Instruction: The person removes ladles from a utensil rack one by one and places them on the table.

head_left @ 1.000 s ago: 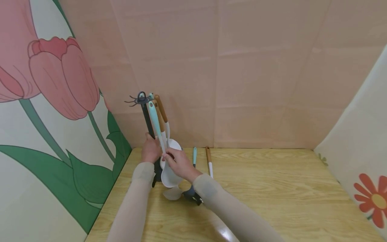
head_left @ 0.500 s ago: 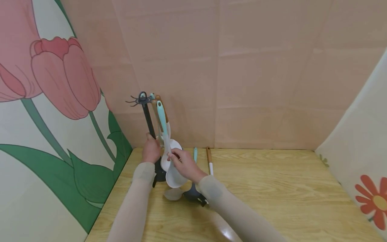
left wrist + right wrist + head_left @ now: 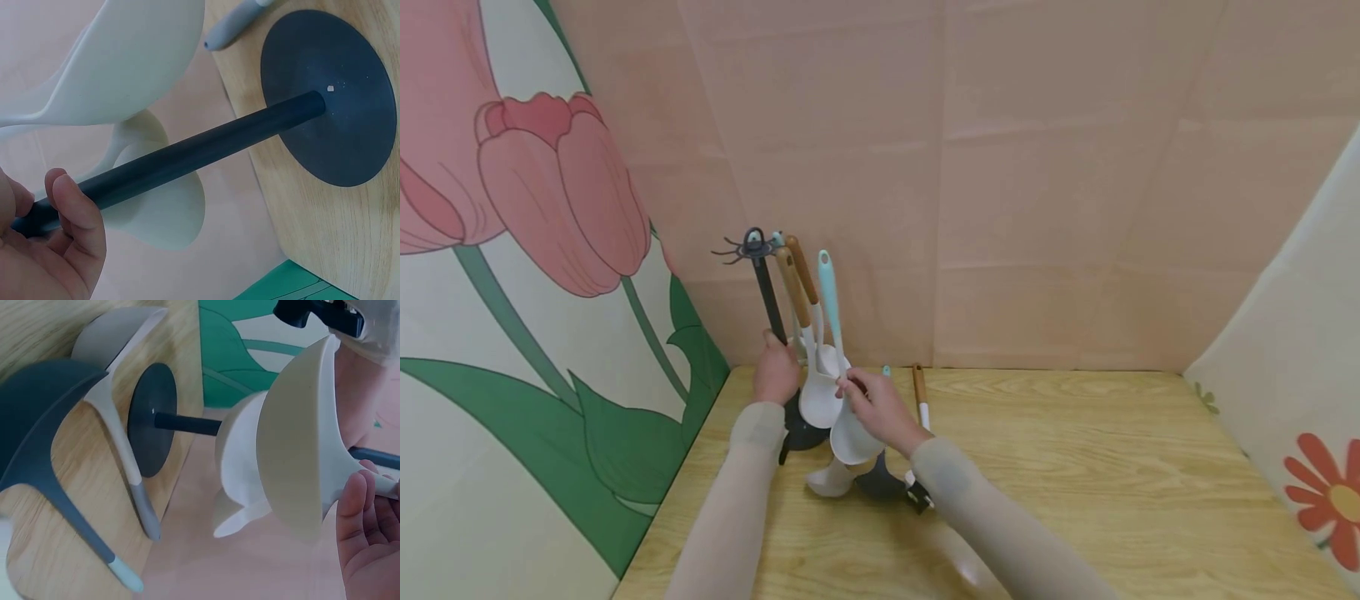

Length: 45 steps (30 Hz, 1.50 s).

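In the head view my left hand [image 3: 777, 372] grips the black pole [image 3: 766, 292] of a utensil stand, below its ring of hooks [image 3: 752, 245]. My right hand [image 3: 369, 540] holds a white ladle [image 3: 290, 434] near the bottom of its teal handle [image 3: 828, 287]. The top of that handle stands apart from the hooks, to their right. Several utensils hang on the stand, among them a white ladle [image 3: 820, 404] with a brown handle and a second brown handle [image 3: 802, 268] behind it. The stand's round black base [image 3: 328, 140] rests on the table.
A dark blue ladle [image 3: 44, 425] and a grey ladle [image 3: 115, 344] lie on the wooden table [image 3: 1075, 483] near the stand. Right of them is a brown-handled white utensil [image 3: 920, 385], partly hidden by my right arm. A pink wall covering [image 3: 1037, 208] stands behind.
My right hand has moved right with the teal-handled ladle, whose handle swung away from the hooks and the other handles. My left hand stays on the pole.
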Available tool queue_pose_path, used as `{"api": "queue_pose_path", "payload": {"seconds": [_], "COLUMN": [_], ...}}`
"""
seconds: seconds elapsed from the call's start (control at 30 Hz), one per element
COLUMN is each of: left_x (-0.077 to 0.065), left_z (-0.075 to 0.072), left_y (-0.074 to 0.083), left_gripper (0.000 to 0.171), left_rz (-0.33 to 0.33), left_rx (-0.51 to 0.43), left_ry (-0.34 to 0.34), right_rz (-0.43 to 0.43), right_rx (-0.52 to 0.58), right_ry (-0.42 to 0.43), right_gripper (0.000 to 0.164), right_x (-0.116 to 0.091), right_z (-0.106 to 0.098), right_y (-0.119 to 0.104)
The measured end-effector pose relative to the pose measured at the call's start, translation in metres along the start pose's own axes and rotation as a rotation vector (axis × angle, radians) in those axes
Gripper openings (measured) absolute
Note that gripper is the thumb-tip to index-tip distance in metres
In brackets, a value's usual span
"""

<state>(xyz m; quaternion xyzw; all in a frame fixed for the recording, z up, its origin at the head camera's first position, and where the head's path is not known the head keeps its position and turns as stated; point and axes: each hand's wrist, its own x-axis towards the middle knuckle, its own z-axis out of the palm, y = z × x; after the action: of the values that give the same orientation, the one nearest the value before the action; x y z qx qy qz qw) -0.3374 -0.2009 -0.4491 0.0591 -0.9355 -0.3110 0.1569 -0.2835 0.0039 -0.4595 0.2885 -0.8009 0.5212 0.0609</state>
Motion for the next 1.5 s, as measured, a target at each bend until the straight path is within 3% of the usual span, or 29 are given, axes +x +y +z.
{"api": "queue_pose_path", "payload": {"seconds": [0.4,1.07,1.5], "left_x": [-0.001,-0.002,-0.003], "left_z": [-0.001,-0.002,-0.002], "left_y": [-0.001,0.001,0.003], "left_gripper": [0.055,0.056,0.055], "left_rz": [0.011,0.001,-0.015], "left_rx": [-0.013,-0.001,-0.009], "left_ry": [0.007,-0.017,-0.024], "right_rz": [0.047,0.122,0.255], "right_rx": [-0.004,0.036,0.025], "right_ry": [0.078,0.122,0.123], "right_gripper": [0.023,0.021,0.021], "right_x": [-0.01,-0.028,-0.046], "right_z": [-0.021,-0.042,-0.065], "right_y": [0.02,0.047,0.06]}}
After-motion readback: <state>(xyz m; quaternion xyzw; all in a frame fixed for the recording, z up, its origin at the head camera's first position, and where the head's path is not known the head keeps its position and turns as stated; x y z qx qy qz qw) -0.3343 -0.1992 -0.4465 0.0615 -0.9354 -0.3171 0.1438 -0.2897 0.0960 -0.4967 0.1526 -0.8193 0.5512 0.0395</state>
